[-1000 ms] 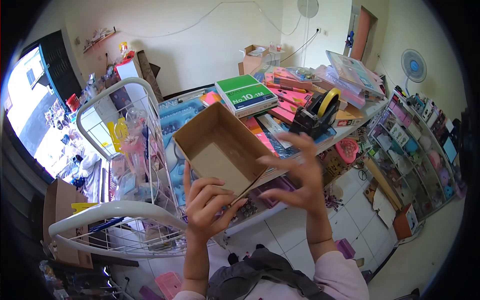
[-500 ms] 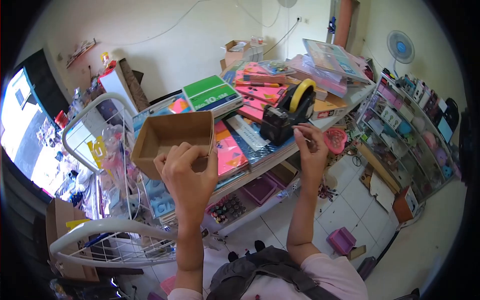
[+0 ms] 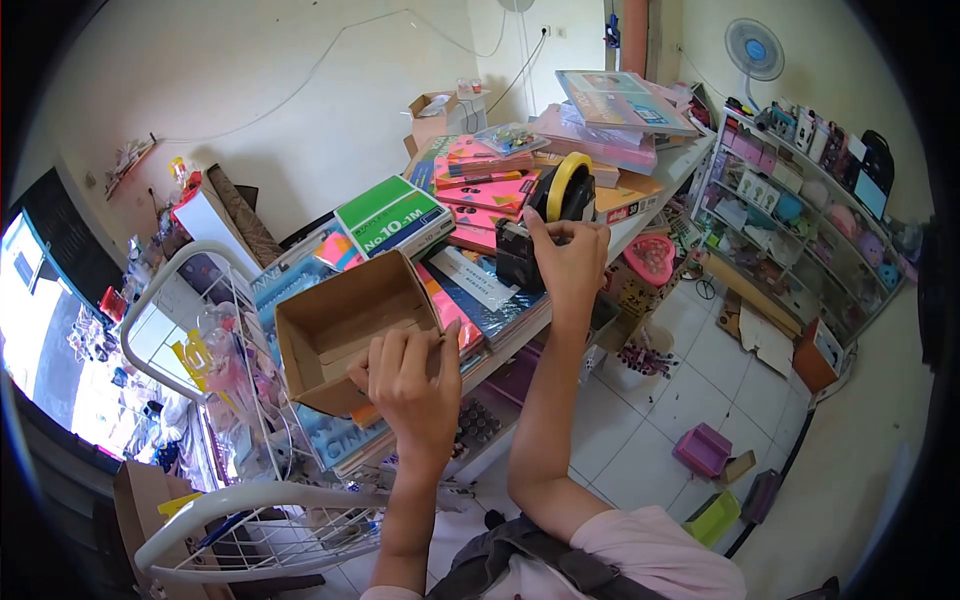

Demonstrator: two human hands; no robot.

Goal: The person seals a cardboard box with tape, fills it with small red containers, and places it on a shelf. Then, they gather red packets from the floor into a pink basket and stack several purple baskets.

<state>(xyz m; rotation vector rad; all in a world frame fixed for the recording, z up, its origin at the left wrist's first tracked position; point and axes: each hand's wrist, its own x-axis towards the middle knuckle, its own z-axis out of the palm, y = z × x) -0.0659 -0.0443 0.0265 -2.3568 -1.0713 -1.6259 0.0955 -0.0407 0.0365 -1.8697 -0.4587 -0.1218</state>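
My left hand (image 3: 412, 385) is closed on the near edge of an open brown cardboard box (image 3: 345, 310), which is tilted so that its bare inside faces me. My right hand (image 3: 572, 258) is at the black tape dispenser (image 3: 517, 255), thumb and fingers pinched together. Whatever is between those fingers is too small to make out. A yellow-rimmed tape roll (image 3: 570, 188) sits in the dispenser. Beneath the dispenser lies a stack of dark blue books (image 3: 505, 308). A green and white box marked No.10-1M (image 3: 392, 215) stands behind the cardboard box.
Pink packs (image 3: 490, 190) and boxed goods cover the far table. A white wire rack (image 3: 190, 340) stands at left. A glass shelf (image 3: 800, 215) is along the right wall. On the tiled floor are a purple tray (image 3: 703, 452) and a green tray (image 3: 713, 518).
My right hand has moved left and up against the tape dispenser. The cardboard box has tipped and come lower with my left hand. The whole view has shifted.
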